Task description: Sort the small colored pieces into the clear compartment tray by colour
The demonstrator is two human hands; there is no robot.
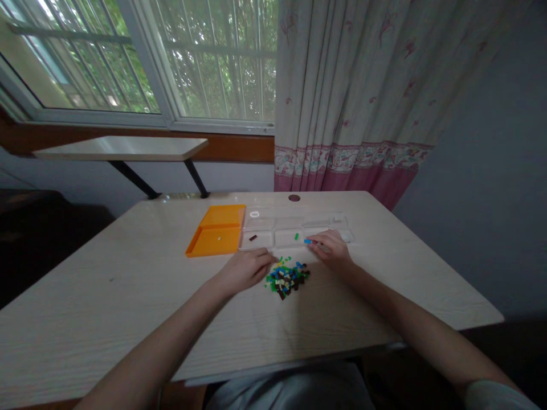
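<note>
Head view, looking down at the desk [141, 279]: the person's right hand [331, 249] pinches a blue brick [307, 241] between closed fingertips, over the front row of a clear tray [282, 242], close to the divider between the middle and right compartments. I cannot tell whether that brick touches the plastic. Just left of it, a green brick [296, 236] sits in the front middle compartment, and a brown brick [253, 237] lies in the front left one. Behind that, a white ring [254, 214] rests in the back row.

Nearer the person is a loose pile of small bricks [287, 280], brown, green, blue, yellow and cream. The left hand [252, 269] rests at its left edge, fingers bent and close together; I cannot tell whether they hold anything. An orange box [208, 241] lies beside the tray's left end, a tiny pale piece [219, 238] inside it. Beyond the desk, a flowered curtain [354, 85] hangs beside a barred window [217, 62].
</note>
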